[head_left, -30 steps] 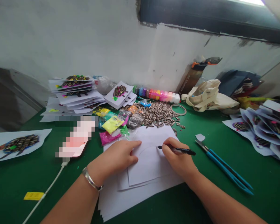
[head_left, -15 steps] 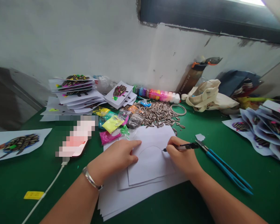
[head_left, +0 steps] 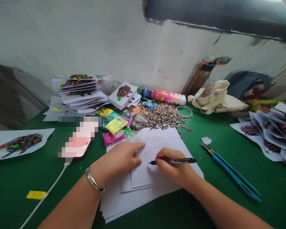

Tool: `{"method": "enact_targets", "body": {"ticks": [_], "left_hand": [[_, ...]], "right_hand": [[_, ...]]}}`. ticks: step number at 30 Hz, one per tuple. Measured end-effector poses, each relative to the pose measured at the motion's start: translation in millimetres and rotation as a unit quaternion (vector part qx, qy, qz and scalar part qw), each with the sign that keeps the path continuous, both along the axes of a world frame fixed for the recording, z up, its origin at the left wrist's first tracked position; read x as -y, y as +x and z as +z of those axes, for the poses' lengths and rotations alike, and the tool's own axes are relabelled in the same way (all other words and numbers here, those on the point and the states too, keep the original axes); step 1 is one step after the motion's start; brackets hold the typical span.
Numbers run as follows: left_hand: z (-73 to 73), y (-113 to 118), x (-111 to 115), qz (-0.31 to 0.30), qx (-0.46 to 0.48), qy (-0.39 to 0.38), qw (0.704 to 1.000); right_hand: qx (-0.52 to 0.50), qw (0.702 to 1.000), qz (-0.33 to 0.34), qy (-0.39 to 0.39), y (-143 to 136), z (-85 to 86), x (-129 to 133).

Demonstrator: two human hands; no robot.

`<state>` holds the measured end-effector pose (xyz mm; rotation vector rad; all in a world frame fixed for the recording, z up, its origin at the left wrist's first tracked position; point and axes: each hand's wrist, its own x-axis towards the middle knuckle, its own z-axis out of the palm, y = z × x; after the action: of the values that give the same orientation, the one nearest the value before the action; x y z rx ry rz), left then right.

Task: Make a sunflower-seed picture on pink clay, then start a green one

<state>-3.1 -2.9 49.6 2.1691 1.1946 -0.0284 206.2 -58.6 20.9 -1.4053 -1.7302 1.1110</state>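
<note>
A silver-coloured bracelet circles the wrist above the left hand. It is a rigid-looking, curved band with a smooth, shiny surface that catches pale highlights, and it looks broader along the top of the wrist than toward its lower end. Any fine marking on it is too small to tell. The right hand is bare, and both forearms are uncovered as far as they show.

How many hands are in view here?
2: the left hand rests on the white paper, and the right hand, over the paper's right side, holds a black pen.
</note>
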Motion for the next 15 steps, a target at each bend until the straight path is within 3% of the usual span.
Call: {"method": "enact_targets", "body": {"ticks": [10,15], "left_hand": [[-3.8,-0.6,-1.8,-0.001,-0.002,0.001,1.0],[-4.4,0.1,-2.1,-0.001,-0.013,0.002,1.0]], "right_hand": [[0.026,0.999,0.042,-0.016,3.8,0.8,-7.1],[0.046,0.998,0.029,-0.018,12.0,2.2,-9.7]]}}
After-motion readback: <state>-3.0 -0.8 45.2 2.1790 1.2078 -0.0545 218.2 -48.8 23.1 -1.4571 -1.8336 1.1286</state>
